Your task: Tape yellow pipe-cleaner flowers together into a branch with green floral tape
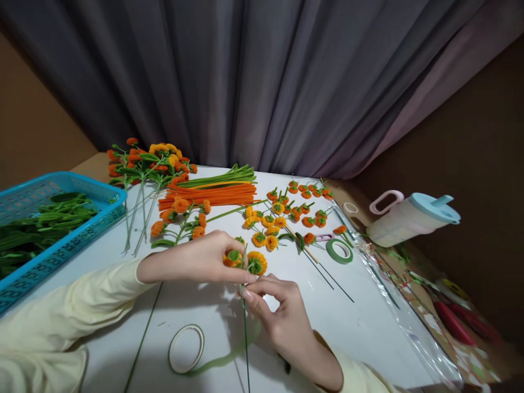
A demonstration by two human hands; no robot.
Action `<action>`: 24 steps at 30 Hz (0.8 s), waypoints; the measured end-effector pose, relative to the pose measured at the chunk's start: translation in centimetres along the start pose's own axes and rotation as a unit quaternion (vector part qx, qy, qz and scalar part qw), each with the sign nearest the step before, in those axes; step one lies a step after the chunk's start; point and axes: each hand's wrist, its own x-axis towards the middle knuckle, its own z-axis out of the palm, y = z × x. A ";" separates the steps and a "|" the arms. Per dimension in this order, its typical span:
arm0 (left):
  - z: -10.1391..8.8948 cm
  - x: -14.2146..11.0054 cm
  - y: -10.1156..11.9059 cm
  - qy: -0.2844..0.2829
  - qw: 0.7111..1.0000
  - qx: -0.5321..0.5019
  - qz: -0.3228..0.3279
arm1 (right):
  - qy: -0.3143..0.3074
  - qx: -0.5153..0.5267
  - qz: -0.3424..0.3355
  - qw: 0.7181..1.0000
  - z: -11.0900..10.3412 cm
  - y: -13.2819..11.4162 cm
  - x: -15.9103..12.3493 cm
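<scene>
Yellow-orange pipe-cleaner flowers [257,263] with green undersides are bunched at the top of a thin dark green stem [246,338]. My left hand [196,257] is closed, pinching the stem just below the flower heads. Just below it, the fingertips of my right hand [278,311] pinch the same stem. A nearly used-up roll of tape [186,349] stands on the white table [327,338] below my hands. From it a green strip [221,360] runs toward my right hand; its far end is hidden.
Left is a blue basket [61,262] of green leaves. Orange pipe cleaners [208,195], finished flower stems [147,161] and loose flower heads [271,243] lie beyond my hands. At right are green tape [339,251], a tumbler [409,218] and red-handled pliers [454,322].
</scene>
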 end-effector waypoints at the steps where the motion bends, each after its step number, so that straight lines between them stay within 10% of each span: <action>1: 0.0 0.2 -0.2 -0.009 1.000 -0.016 -0.003 | -0.001 0.003 0.005 1.000 0.1 0.1 0.0; 24: 0.0 1.6 -0.8 -0.100 0.952 -0.058 0.282 | -0.333 0.279 0.086 0.897 -0.6 5.2 3.0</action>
